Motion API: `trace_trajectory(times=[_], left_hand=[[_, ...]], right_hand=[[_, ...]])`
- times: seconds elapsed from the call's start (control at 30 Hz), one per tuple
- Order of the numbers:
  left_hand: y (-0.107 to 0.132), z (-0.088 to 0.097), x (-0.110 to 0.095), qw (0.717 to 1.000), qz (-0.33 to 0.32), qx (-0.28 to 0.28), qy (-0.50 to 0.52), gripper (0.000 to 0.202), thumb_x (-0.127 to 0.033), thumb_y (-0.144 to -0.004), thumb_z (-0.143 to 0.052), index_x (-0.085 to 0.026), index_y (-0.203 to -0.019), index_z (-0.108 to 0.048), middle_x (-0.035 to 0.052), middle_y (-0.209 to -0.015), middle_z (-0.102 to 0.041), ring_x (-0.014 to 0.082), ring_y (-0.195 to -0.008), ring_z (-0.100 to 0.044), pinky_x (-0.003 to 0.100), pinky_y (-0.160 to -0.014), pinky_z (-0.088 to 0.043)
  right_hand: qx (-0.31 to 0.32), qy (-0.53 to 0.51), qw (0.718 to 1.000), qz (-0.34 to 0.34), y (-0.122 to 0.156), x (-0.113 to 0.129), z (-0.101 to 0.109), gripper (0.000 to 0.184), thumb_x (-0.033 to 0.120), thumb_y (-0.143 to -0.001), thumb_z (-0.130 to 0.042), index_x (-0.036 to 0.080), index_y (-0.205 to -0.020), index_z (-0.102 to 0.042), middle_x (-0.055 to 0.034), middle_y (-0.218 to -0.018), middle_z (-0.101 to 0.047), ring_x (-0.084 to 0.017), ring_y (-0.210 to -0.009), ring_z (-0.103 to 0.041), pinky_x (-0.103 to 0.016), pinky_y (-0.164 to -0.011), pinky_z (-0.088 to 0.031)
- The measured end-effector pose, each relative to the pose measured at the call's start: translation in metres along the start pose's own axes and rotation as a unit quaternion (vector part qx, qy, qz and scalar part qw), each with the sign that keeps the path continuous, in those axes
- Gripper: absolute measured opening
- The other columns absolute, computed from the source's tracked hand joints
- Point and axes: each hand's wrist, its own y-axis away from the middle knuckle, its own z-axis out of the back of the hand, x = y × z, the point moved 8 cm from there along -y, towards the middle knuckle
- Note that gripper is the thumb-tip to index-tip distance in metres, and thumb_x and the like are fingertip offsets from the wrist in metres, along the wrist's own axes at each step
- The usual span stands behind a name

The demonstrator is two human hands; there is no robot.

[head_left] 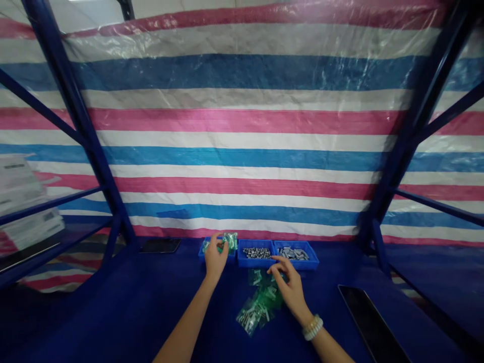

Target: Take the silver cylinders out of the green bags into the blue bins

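Observation:
My left hand (pixel 216 258) is over the left blue tray (pixel 201 258), fingers curled at a small green-tinted plastic bag (pixel 230 240) standing above the rim. The grip itself is partly hidden. Just in front of the other trays is my right hand (pixel 291 288), thumb and index finger apart, with nothing visible between them. Small metal parts (pixel 257 253) fill part of the middle tray (pixel 254 262); flat grey pieces (pixel 293 253) lie in the right tray (pixel 310 262). Beside and below my right hand, several clear green bags (pixel 259 306) with small parts lie in a pile.
A dark phone (pixel 161 245) lies at the back left of the blue table (pixel 151 307). A larger dark flat device (pixel 372 322) lies at the right. Blue frame posts (pixel 81 121) flank the table, and a striped sheet (pixel 242 121) hangs behind. White stacked packages (pixel 28 206) are far left.

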Motion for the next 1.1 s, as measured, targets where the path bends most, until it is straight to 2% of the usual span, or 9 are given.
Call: trace_trajectory(times=[0.17, 0.3, 0.57, 0.7, 0.77, 0.83, 0.9, 1.03, 1.1], left_hand=[[-0.012, -0.014, 0.004, 0.994, -0.028, 0.058, -0.094, 0.023, -0.01, -0.074, -0.059, -0.021, -0.091, -0.068, 0.0036, -0.076, -0.067, 0.0247, -0.084, -0.061, 0.034, -0.078, -0.043], [-0.012, -0.013, 0.007, 0.986, -0.042, 0.082, -0.14, 0.025, -0.007, -0.077, -0.057, -0.021, -0.095, -0.069, 0.0067, -0.088, -0.071, 0.0272, -0.093, -0.056, 0.037, -0.082, -0.04], [-0.001, -0.019, 0.003, 0.972, -0.073, 0.128, -0.182, 0.016, -0.02, -0.083, -0.058, -0.022, -0.077, -0.073, 0.0078, -0.097, -0.067, 0.0277, -0.099, -0.053, 0.038, -0.081, -0.039], [0.008, -0.009, -0.02, 0.974, -0.089, 0.099, -0.182, 0.018, -0.023, -0.082, -0.059, -0.024, -0.093, -0.074, 0.01, -0.12, -0.058, 0.0303, -0.108, -0.05, 0.04, -0.085, -0.039], [0.02, -0.01, -0.041, 0.975, -0.115, 0.094, -0.168, 0.02, -0.022, -0.085, -0.055, -0.023, -0.095, -0.072, 0.0099, -0.108, -0.062, 0.0279, -0.102, -0.053, 0.039, -0.085, -0.039], [0.036, -0.022, -0.056, 0.97, -0.123, 0.136, -0.16, 0.02, -0.025, -0.088, -0.051, -0.021, -0.082, -0.07, 0.0076, -0.085, -0.065, 0.0256, -0.088, -0.058, 0.037, -0.08, -0.04], [0.055, -0.04, -0.061, 0.96, -0.104, 0.194, -0.174, 0.025, -0.035, -0.088, -0.053, -0.019, -0.075, -0.067, 0.0082, -0.078, -0.065, 0.027, -0.083, -0.06, 0.038, -0.078, -0.041], [0.08, -0.064, -0.053, 0.945, -0.06, 0.244, -0.208, 0.035, -0.044, -0.08, -0.062, -0.012, -0.094, -0.066, 0.0188, -0.105, -0.064, 0.0361, -0.102, -0.057, 0.044, -0.082, -0.042], [0.085, -0.07, -0.047, 0.948, -0.029, 0.265, -0.175, 0.03, -0.037, -0.075, -0.066, -0.014, -0.094, -0.064, 0.0165, -0.107, -0.062, 0.0345, -0.104, -0.056, 0.041, -0.082, -0.043]], right_hand=[[0.009, -0.001, 1.0, -0.001, -0.001, -0.002, -0.002, 0.021, 0.03, -0.092, -0.053, 0.019, -0.109, -0.057, -0.0004, -0.074, -0.068, -0.018, -0.071, -0.064, -0.029, -0.074, -0.048], [0.0, 0.001, 1.0, -0.003, -0.001, -0.002, 0.001, 0.019, 0.03, -0.091, -0.054, 0.019, -0.106, -0.059, -0.0005, -0.073, -0.067, -0.018, -0.07, -0.064, -0.029, -0.073, -0.048], [-0.003, 0.007, 1.0, -0.002, -0.003, 0.0, 0.002, 0.02, 0.032, -0.09, -0.054, 0.018, -0.102, -0.061, -0.0018, -0.072, -0.067, -0.019, -0.071, -0.065, -0.03, -0.072, -0.05], [-0.017, 0.018, 1.0, 0.0, -0.005, -0.001, 0.006, 0.019, 0.032, -0.09, -0.054, 0.017, -0.099, -0.062, -0.0019, -0.071, -0.067, -0.019, -0.069, -0.065, -0.03, -0.071, -0.05], [-0.026, 0.025, 0.999, 0.0, -0.007, -0.001, 0.008, 0.019, 0.031, -0.089, -0.054, 0.017, -0.098, -0.063, -0.0024, -0.072, -0.068, -0.02, -0.069, -0.065, -0.03, -0.07, -0.051], [-0.034, 0.039, 0.999, 0.001, -0.008, -0.001, 0.01, 0.018, 0.03, -0.089, -0.053, 0.018, -0.097, -0.063, -0.0027, -0.072, -0.069, -0.02, -0.069, -0.065, -0.029, -0.069, -0.051], [-0.041, 0.054, 0.998, 0.0, -0.009, -0.001, 0.012, 0.018, 0.03, -0.089, -0.053, 0.018, -0.095, -0.064, -0.0025, -0.073, -0.069, -0.019, -0.069, -0.065, -0.029, -0.069, -0.05], [-0.058, 0.071, 0.996, -0.001, -0.011, -0.001, 0.016, 0.017, 0.028, -0.088, -0.052, 0.018, -0.094, -0.064, -0.0018, -0.071, -0.068, -0.019, -0.067, -0.064, -0.028, -0.067, -0.05], [-0.06, 0.07, 0.996, 0.003, -0.011, -0.001, 0.016, 0.017, 0.028, -0.088, -0.051, 0.018, -0.093, -0.065, -0.0013, -0.07, -0.067, -0.018, -0.067, -0.064, -0.028, -0.067, -0.05]])
